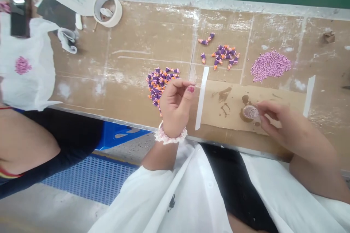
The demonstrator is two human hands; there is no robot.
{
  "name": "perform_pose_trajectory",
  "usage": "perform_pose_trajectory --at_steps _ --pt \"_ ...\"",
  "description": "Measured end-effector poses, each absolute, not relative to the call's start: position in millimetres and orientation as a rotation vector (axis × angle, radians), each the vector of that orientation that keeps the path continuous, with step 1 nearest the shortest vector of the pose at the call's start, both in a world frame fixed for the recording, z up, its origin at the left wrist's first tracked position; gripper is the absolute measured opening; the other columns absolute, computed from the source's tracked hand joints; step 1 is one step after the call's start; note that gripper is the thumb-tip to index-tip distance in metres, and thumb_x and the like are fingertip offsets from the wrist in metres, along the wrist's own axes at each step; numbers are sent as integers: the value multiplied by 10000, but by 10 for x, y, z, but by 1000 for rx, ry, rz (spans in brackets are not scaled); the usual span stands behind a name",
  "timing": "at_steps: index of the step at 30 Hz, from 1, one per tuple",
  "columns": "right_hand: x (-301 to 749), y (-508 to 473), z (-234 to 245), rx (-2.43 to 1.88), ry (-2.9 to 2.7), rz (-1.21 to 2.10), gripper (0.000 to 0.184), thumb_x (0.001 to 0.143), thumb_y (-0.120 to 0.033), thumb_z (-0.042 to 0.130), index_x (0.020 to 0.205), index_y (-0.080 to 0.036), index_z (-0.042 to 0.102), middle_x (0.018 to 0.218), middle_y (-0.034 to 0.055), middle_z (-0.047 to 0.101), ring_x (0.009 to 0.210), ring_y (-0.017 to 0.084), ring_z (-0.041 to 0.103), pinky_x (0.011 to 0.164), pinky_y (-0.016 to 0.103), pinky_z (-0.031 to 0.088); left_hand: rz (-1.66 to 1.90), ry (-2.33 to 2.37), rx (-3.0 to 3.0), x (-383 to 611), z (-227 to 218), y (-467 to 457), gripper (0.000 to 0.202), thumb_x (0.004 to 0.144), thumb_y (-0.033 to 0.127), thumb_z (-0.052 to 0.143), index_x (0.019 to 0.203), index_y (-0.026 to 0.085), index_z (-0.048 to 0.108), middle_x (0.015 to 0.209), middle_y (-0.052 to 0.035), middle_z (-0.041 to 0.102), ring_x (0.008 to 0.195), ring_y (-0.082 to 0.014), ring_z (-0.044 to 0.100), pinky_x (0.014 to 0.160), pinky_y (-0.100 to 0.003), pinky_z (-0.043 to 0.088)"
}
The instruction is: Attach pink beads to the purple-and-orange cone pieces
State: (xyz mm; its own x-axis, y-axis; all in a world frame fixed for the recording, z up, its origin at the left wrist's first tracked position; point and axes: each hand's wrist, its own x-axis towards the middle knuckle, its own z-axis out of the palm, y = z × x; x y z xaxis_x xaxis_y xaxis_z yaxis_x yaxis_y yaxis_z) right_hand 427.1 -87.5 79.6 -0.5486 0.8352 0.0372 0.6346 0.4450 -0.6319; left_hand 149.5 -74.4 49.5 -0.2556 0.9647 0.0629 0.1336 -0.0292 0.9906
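My left hand (176,106), with a frilly white band at the wrist, is closed in a pinch above the cardboard. Whatever its fingertips hold is too small to make out. Just behind it lies a pile of small purple and orange figures (156,82). My right hand (280,122) pinches the edge of a small clear cup (250,112), which rests on a stained piece of cardboard (216,116). Farther back is a looser group of the same figures (225,55). To its right spreads a heap of tiny pink pieces (270,65).
White tape strips (202,98) hold the cardboard piece at its sides. A tape roll (108,9), a phone (20,12) and a white plastic sheet (41,62) with pink bits lie to the left. Another person's leg (27,142) and a blue stool (117,134) are at lower left.
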Motion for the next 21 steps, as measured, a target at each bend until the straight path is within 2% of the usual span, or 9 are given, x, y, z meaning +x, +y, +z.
perform_pose_trajectory --at_steps 4,7,11,15,21 --pt "4313 -864 801 -1222 -2257 907 259 835 -138 633 1033 -293 572 791 1 623 601 131 576 552 266 454 1305 1842 1567 1075 572 -692 194 891 367 588 1005 213 621 935 -50 604 773 -136 567 662 -267 462" --pt "4299 -886 750 -1159 -2252 956 243 836 -157 650 1017 -303 581 751 1 607 568 130 566 499 268 429 844 2133 1751 836 661 -730 181 853 283 617 1018 207 608 962 -53 582 725 -138 528 681 -295 455" --pt "4256 -895 720 -1122 -2252 944 250 834 -148 650 1003 -315 572 721 1 589 506 127 537 421 275 395 185 2112 1803 877 718 -842 76 875 242 587 936 200 605 982 -57 583 797 -168 578 759 -314 463" --pt "4217 -870 753 -1024 -2240 904 275 817 -106 653 977 -307 554 704 -10 580 491 107 537 391 244 387 -56 2075 1825 1092 687 -890 121 905 299 577 966 196 590 1029 -74 600 915 -216 606 756 -312 456" --pt "4179 -895 762 -1089 -2236 909 203 829 -134 634 936 -292 564 700 -10 594 503 124 559 449 242 435 -196 2210 1768 1259 621 -840 259 929 444 521 909 189 563 1009 -79 633 912 -236 621 681 -316 418"
